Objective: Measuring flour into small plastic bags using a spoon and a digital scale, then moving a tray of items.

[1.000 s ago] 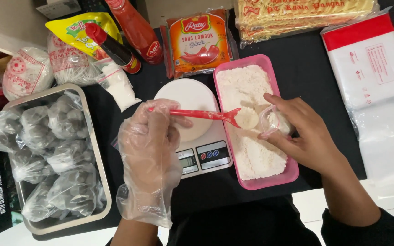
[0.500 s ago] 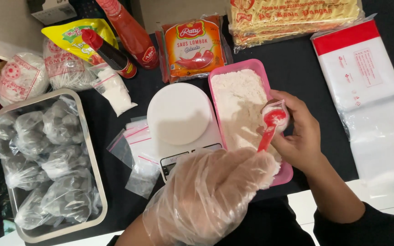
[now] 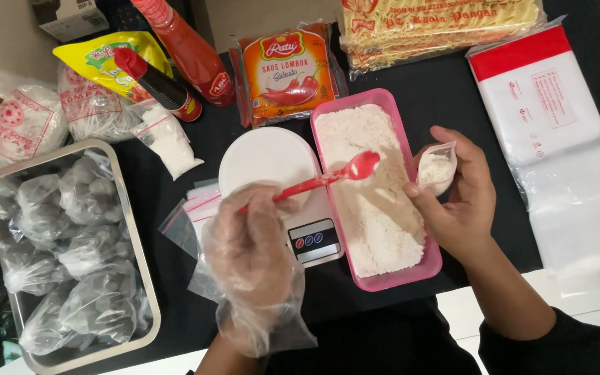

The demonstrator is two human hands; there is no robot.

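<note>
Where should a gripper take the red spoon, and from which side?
Take the red spoon on its handle, near the end in the gloved left hand, coming from the scale side. The handle is slim and bare, while the bowl hangs over the powder in the pink tray and points toward the small bag in the right hand, so fingers there would likely foul the powder.

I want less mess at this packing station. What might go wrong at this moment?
1. The small plastic bag in the right hand has a narrow mouth, so powder may miss it.
2. The red spoon, held by the gloved left hand, hovers over the pink tray's flour near the digital scale; spills may land there.
3. The loose glove might slip.
</note>
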